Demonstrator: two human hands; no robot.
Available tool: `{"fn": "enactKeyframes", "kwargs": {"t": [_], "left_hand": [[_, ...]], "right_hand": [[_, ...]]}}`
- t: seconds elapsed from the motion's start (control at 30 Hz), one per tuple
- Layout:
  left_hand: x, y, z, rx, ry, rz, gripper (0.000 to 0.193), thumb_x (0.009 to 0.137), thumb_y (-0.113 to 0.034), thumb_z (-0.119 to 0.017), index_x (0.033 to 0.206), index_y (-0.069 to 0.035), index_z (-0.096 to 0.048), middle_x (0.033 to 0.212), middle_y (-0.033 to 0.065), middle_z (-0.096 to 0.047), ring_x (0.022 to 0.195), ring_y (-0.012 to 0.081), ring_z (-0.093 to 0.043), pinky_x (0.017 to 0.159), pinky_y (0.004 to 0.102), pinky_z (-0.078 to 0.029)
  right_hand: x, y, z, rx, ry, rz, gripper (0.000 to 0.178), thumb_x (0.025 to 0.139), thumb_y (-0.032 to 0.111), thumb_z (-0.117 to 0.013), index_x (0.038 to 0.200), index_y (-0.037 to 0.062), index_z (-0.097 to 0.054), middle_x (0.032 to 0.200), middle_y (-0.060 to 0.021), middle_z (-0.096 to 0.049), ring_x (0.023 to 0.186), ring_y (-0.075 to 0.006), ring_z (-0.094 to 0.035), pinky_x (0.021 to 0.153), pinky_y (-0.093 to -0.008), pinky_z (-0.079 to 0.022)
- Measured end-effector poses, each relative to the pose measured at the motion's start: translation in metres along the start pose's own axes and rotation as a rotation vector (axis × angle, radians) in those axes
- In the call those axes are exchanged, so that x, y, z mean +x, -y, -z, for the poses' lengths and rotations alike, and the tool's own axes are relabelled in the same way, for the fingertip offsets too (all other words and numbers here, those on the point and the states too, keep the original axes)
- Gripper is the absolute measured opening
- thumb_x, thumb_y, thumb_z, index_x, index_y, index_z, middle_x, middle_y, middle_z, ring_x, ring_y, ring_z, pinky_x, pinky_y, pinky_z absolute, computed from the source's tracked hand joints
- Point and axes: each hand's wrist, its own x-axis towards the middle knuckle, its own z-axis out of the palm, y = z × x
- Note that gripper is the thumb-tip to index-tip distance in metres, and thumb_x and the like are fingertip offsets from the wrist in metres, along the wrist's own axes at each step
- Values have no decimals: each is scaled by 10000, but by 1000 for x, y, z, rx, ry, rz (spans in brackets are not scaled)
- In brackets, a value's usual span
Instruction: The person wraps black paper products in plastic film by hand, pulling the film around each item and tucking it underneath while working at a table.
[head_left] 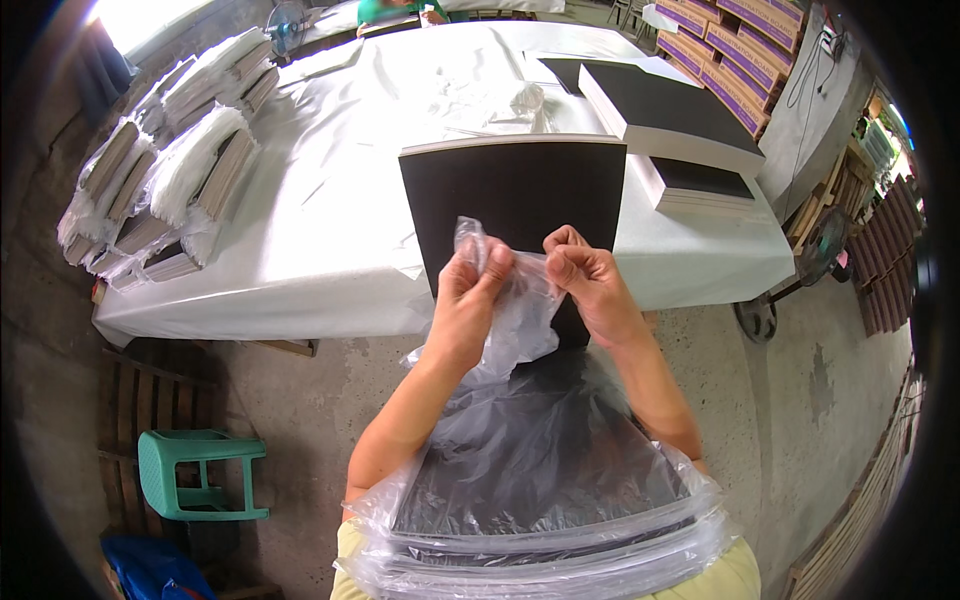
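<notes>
Between my two hands a thin clear plastic bag (525, 310) hangs crumpled. My left hand (475, 290) pinches it between thumb and fingers, and a tuft sticks up above the grip. The fingers of my right hand (585, 270) are curled closed on its other edge. Behind the hands a stack of black boards (515, 185) with pale edges stands upright against the table's front edge. Nearer to me, between my forearms, lies a stack of black boards wrapped in clear plastic (545, 470). The lower ends of the upright boards are hidden by the plastic.
Plastic-wrapped board bundles (205, 165) pile up on the white-covered table (330, 230) at left. Thick black board stacks (680, 110) lie at right. A green stool (205, 470) stands at lower left, a fan (810, 255) at right. Across the table sits a person in green (385, 10).
</notes>
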Motion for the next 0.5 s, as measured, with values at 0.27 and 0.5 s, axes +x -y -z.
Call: {"fn": "enactKeyframes", "kwargs": {"t": [0.27, 0.5], "left_hand": [[-8, -7, 25, -180, 425, 164, 457, 754, -305, -672, 1070, -29, -490, 808, 13, -581, 657, 56, -525, 552, 188, -421], [-33, 33, 153, -99, 732, 108, 533, 673, -293, -746, 1045, 33, -545, 961, 92, -576, 810, 151, -554, 687, 276, -450]], "right_hand": [[5, -6, 24, 740, -156, -277, 241, 883, 302, -492, 743, 112, -541, 586, -9, -482, 524, -93, -475, 521, -221, -405], [3, 20, 91, 585, -367, -177, 330, 861, 353, -521, 621, 139, -447, 469, 45, -356, 381, -67, -358, 447, -249, -398]]}}
